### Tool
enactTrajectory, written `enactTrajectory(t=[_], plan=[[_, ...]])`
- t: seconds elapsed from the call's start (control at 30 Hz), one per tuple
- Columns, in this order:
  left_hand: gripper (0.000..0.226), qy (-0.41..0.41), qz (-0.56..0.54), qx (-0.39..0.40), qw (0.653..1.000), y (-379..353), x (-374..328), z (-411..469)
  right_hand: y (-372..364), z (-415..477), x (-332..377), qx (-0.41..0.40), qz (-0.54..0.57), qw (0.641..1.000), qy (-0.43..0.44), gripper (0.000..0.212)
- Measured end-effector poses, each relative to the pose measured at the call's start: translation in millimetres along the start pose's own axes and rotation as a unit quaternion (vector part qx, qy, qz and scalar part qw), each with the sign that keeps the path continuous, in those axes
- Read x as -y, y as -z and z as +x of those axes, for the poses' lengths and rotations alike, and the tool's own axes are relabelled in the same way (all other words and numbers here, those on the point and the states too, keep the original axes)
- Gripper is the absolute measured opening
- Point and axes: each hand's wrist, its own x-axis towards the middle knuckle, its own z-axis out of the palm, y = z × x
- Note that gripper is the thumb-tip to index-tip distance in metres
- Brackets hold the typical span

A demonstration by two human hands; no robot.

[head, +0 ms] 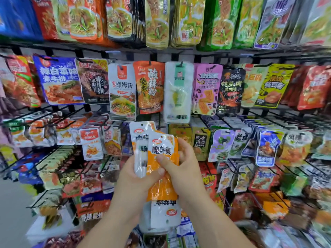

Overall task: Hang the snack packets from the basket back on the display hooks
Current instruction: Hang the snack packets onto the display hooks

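Snack packets (162, 149): three counted, flat glossy pouches of crinkled plastic, orange and white, each with a punched hang hole. Two stand upright and one hangs inverted. Both hands clamp the bunch, left hand (132, 178) and right hand (184, 169), before the black wire display hooks (181, 64).

Crowded snack rack ahead of me, with little room to reach in.

Around the pale white packet (179, 93), bags hang edge to edge on its left, right and above. Black hooks (41, 203) jut toward me to its lower left and lower right. Just below it, my left hand (132, 181) and right hand (186, 169) grip orange packets (163, 151), filling that space. Far to its lower left, grey floor (12, 212) lies open.
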Motion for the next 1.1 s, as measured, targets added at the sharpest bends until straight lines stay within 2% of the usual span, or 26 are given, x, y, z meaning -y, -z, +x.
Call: enactTrajectory(t=[0.17,0.33,0.43,0.63,0.73,0.83,0.97,1.1], plan=[[0.055,0.003,-0.009,-0.017,1.0,-4.4,5.5,-19.7,9.9,-9.7,-9.5,0.023,0.075,0.996,-0.031,0.062],[0.047,-0.004,0.002,-0.072,0.997,-6.8,9.8,-43.8,19.4,-22.1,-13.8,0.079,0.119,0.989,-0.041,0.034],[0.043,0.001,0.006,-0.104,0.995,-2.5,10.5,-55.4,20.7,-31.7,-14.5,0.12,0.138,0.98,-0.072,0.028],[0.036,-0.017,-0.002,-0.153,0.988,20.7,-0.5,-80.6,-1.2,-58.6,-9.9,0.168,0.115,0.977,-0.064,0.027],[0.028,-0.021,-0.027,-0.155,0.987,43.0,-13.2,-92.8,-25.9,-76.3,-6.0,0.176,0.106,0.977,-0.059,0.024],[0.029,-0.027,-0.06,-0.158,0.985,82.1,-24.9,-102.6,-65.8,-94.9,-9.0,0.167,0.099,0.98,-0.04,0.022],[0.033,-0.033,-0.076,-0.153,0.985,158.5,-46.1,-117.6,-141.1,-124.1,-21.0,0.146,0.1,0.984,-0.028,0.023],[0.033,-0.036,-0.045,-0.166,0.984,244.5,-75.5,-126.8,-225.3,-152.3,-27.8,0.138,0.111,0.984,-0.014,0.02]])
